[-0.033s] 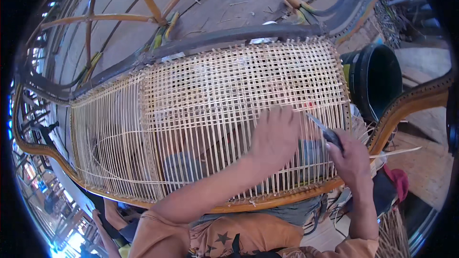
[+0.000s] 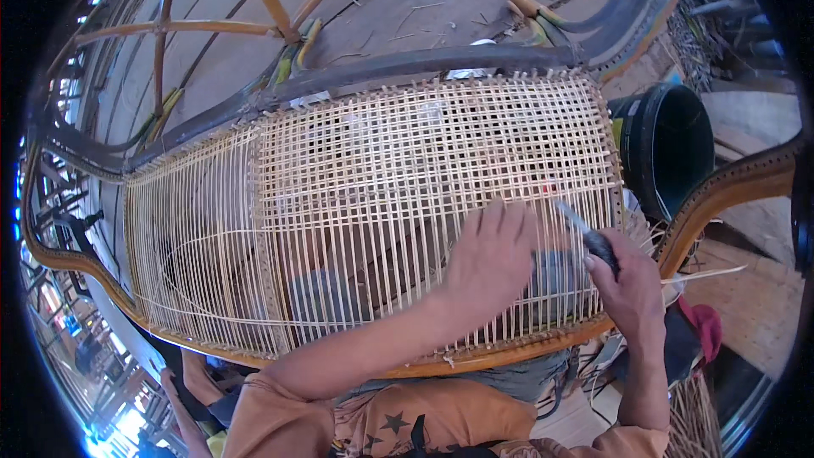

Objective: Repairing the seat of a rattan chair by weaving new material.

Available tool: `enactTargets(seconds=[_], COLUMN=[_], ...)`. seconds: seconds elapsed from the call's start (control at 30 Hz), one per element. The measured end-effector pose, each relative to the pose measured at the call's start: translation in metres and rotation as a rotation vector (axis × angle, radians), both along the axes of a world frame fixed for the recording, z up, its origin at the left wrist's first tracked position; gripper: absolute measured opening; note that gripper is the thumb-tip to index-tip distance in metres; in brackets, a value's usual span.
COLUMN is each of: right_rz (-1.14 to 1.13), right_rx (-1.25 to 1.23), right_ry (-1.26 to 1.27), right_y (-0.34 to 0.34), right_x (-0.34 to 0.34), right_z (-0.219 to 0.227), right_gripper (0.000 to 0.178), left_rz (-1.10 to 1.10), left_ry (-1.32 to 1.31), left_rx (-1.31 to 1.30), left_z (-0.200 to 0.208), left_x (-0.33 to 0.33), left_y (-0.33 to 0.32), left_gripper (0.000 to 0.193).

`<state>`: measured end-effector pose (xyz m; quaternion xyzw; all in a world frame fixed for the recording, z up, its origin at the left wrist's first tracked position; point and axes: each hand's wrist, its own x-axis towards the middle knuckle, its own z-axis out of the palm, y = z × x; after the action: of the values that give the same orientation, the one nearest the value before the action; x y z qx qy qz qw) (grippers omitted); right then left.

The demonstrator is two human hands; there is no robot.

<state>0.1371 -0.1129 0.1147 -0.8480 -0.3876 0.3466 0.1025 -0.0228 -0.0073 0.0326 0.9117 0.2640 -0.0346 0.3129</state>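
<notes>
A pale cane weave (image 2: 424, 144) is stretched over a curved wooden furniture frame (image 2: 509, 352). Its far part is a tight grid; nearer me only lengthwise strands (image 2: 339, 271) run toward the front rail. My left hand (image 2: 490, 254) lies over the strands at the edge of the grid, fingers stretched forward and the thumb hidden. To its right, my right hand (image 2: 629, 284) is closed round the dark handle of a knife (image 2: 575, 219). The grey blade points up and left, over the grid's near right edge.
A dark bucket (image 2: 678, 144) lies tipped beyond the panel's right end. A curved wooden arm (image 2: 729, 178) rises at the right. One loose strand (image 2: 708, 273) sticks out near my right wrist; another loops over the left section. Another person's arm (image 2: 182, 416) shows at lower left.
My right hand and the knife have shifted slightly right, and the blade is a little farther from my left fingers. The left hand has moved slightly down.
</notes>
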Motion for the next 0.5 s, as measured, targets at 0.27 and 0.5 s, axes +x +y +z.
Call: enactTargets(seconds=[0.27, 0.5], right_rz=[0.063, 0.1], right_rx=[-0.04, -0.041], right_ry=[0.112, 0.05], right_y=[0.023, 0.033], right_x=[-0.021, -0.027], right_z=[-0.017, -0.024], right_gripper=[0.025, 0.023], left_rz=[-0.162, -0.12], left_ry=[-0.097, -0.159], left_rx=[-0.089, -0.082], left_z=[-0.01, -0.011], left_x=[-0.044, -0.046], left_y=[-0.029, -0.023], left_gripper=[0.075, 0.066])
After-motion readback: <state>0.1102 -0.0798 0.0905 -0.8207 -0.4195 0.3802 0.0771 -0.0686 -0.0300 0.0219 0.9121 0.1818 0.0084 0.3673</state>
